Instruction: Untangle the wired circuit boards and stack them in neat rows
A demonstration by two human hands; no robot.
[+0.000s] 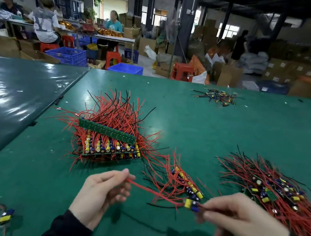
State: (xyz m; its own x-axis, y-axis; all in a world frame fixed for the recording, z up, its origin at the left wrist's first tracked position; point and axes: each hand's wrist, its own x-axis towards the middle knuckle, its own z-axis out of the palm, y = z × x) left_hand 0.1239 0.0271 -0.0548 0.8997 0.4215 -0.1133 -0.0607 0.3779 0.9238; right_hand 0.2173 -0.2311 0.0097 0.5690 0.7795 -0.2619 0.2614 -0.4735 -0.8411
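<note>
Green bench top [230, 130] filling the lower view, glossy sheet off to the left. Big neat stack [108, 143] of boards ahead and left of both hands, rows running left to right, red leads fanning out the far side and both ends, one bare green strip tilted across its top. Loose tangled heap [274, 191] out right, just beyond the right wrist. Small row [187, 182] started between stack and heap, running diagonally away from the hands toward the far left.

Down to the piece in hand now: single board [192, 204], yellow and blue parts showing, held up off the bench near the row's close end. Red leads [150, 190] stretched taut leftward from it, long axis nearly level, rising a touch toward the left. Left hand [101, 193] pinching the lead tips between thumb and forefinger, other fingers loosely curled. Right hand [244, 221] pinching the board's right end or its short wires, motion-blurred, so exact grip hard to call.

Judging the coming placement: the row's close end is nearest, just beyond the board, and the right hand is closer to it. Leads likely need swinging to match the row's slant.

Hard to make out: whether a black wire under the board belongs to it. Stray board [5, 217] bottom left, wires cut by the edge. Far clump [217, 97] too small to read.
</note>
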